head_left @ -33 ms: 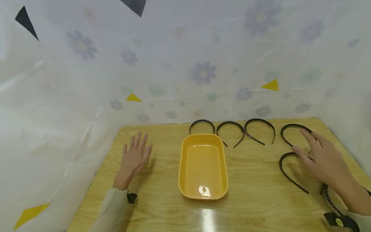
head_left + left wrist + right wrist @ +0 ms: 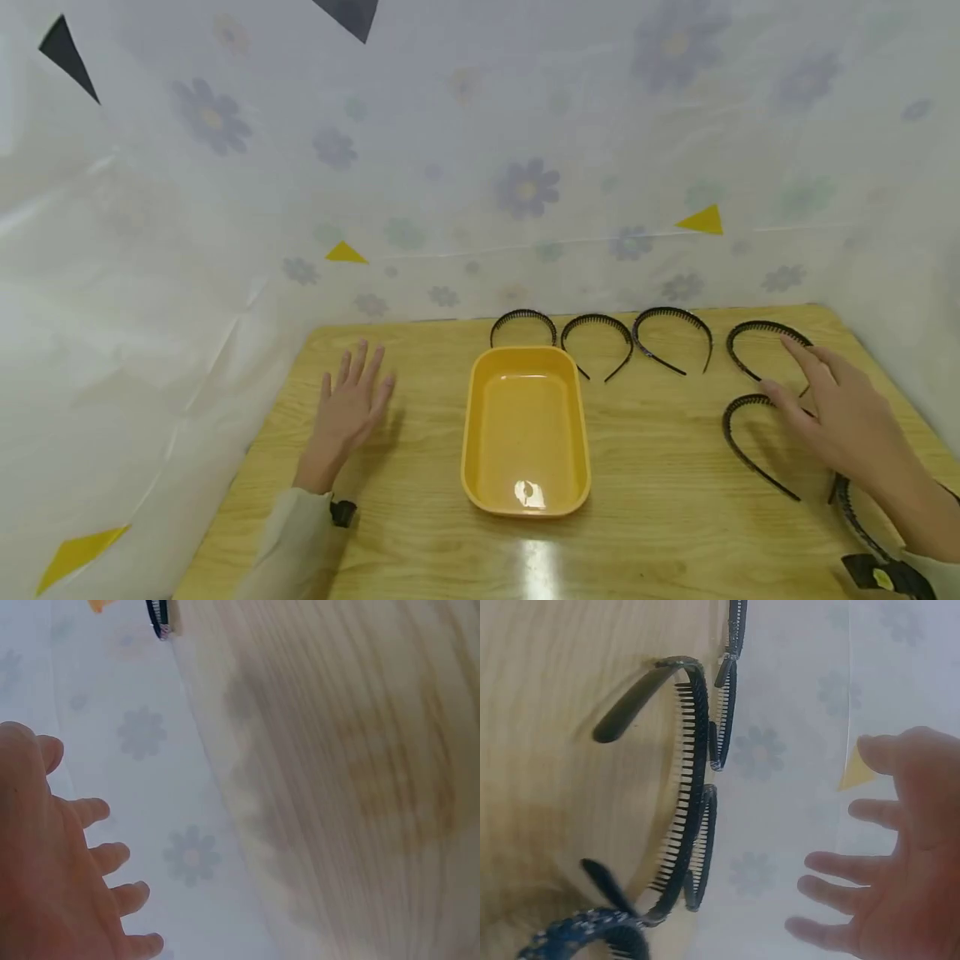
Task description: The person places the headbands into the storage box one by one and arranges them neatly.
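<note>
My left hand (image 2: pixel 348 412) hovers palm down with fingers spread over the table's left side, holding nothing. To its right stands a yellow plastic tray (image 2: pixel 528 442) with nothing inside. My right hand (image 2: pixel 847 417), fingers extended, is above the black toothed headbands at the right. One headband (image 2: pixel 757 324) lies beyond its fingertips and another (image 2: pixel 727 425) lies under the thumb side, both partly hidden. A third headband (image 2: pixel 846 500) shows beneath the forearm. In the right wrist view, the hand is apart from a dark toothed headband (image 2: pixel 694 772); a blue speckled headband (image 2: pixel 574 930) appears below it.
Along the wooden table's (image 2: pixel 420 533) back edge lie three more headbands: one partly behind the tray (image 2: pixel 522 313), one in the middle (image 2: pixel 596 317) and one further right (image 2: pixel 672 311). A flowered white sheet (image 2: pixel 450 200) rises behind the table and along its sides.
Both hands have shifted very slightly to the right. The tray and headbands have not moved.
</note>
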Demonstrator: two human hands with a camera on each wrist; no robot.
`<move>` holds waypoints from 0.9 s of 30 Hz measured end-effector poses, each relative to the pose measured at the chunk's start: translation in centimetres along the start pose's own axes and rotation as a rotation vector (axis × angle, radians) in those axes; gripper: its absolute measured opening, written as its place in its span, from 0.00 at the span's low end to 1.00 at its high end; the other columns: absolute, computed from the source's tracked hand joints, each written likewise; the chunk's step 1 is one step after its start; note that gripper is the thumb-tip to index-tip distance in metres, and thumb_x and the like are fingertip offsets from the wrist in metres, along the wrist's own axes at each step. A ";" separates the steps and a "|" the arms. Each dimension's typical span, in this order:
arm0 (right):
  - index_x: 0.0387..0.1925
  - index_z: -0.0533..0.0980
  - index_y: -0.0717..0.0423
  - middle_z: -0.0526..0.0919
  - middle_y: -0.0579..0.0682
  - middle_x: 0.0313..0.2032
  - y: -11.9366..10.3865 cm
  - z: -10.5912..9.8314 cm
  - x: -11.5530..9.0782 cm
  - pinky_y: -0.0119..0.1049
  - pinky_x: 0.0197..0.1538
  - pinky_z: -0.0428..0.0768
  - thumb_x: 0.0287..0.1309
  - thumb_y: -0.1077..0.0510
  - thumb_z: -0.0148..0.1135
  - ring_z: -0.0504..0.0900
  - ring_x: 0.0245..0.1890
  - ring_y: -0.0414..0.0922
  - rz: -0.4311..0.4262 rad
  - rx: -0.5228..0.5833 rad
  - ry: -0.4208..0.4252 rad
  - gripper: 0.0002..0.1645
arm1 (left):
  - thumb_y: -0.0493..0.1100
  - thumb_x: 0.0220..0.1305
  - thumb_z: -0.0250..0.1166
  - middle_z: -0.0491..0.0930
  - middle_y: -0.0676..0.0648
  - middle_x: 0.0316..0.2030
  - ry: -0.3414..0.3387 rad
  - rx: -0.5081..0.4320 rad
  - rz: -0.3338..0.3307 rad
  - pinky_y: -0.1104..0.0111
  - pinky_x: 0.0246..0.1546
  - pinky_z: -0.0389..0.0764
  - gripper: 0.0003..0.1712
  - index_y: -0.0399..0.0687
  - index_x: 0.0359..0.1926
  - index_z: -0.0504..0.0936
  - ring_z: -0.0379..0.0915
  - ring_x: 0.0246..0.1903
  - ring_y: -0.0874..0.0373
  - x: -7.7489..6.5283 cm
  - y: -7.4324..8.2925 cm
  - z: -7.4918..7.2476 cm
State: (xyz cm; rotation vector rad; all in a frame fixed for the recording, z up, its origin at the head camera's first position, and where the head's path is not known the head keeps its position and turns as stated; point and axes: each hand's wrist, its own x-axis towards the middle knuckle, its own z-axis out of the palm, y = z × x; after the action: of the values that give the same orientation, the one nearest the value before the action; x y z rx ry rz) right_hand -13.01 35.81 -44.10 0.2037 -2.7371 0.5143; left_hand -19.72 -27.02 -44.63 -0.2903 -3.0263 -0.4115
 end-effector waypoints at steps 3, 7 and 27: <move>0.82 0.51 0.52 0.61 0.84 0.64 0.2 -0.2 -1.0 0.79 0.45 0.62 0.75 0.51 0.57 0.61 0.58 0.83 0.045 0.096 -0.020 0.43 | 0.64 0.81 0.36 0.34 0.45 0.82 0.020 -0.021 0.015 0.30 0.70 0.35 0.40 0.55 0.84 0.42 0.28 0.79 0.38 -0.6 0.9 0.2; 0.81 0.55 0.57 0.63 0.82 0.65 0.7 -0.6 -1.8 0.76 0.46 0.62 0.75 0.56 0.56 0.63 0.57 0.81 0.053 0.185 0.004 0.39 | 0.61 0.82 0.38 0.38 0.43 0.82 0.071 -0.069 0.057 0.30 0.70 0.37 0.38 0.53 0.84 0.46 0.31 0.79 0.37 -1.2 2.3 0.5; 0.77 0.66 0.42 0.63 0.14 0.55 11.5 1.0 -9.6 0.10 0.54 0.58 0.71 0.65 0.58 0.60 0.48 0.12 0.288 0.368 0.234 0.37 | 0.56 0.83 0.42 0.35 0.52 0.82 0.033 -0.152 0.179 0.32 0.71 0.37 0.35 0.57 0.83 0.47 0.29 0.80 0.47 -2.6 9.1 3.3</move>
State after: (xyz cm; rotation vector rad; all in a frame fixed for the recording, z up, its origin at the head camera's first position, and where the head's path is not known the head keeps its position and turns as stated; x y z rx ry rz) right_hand -6.70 46.75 -52.16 -0.1573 -2.4337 1.0507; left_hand -15.50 -18.00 -45.76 -0.5531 -2.9094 -0.6243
